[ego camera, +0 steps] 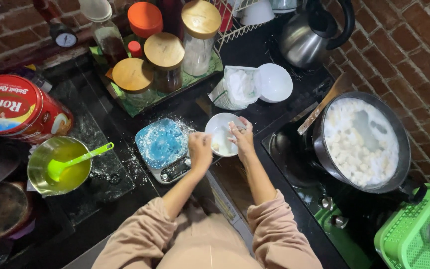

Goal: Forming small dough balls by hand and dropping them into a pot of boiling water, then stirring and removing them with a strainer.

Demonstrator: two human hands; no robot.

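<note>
Two hands work a small white bowl (221, 133) at the edge of a dark kitchen counter (247, 52).

The left hand (199, 151) sits closed at the bowl's near left rim, just beside a flour-dusted blue kitchen scale (162, 145); its fingers are curled in tight, but whether they pinch the rim or something small I cannot tell. The right hand (241, 137) rests over the right rim, fingers narrow and bent onto it, seemingly gripping the bowl. Pale lumps lie inside. To handle this well, I judge the bowl should stay level and close to the counter, away from the black pan of white pieces (360, 142) on the stove to the right, with one hand steadying the rim while the other works, so nothing tips toward the scale.
</note>
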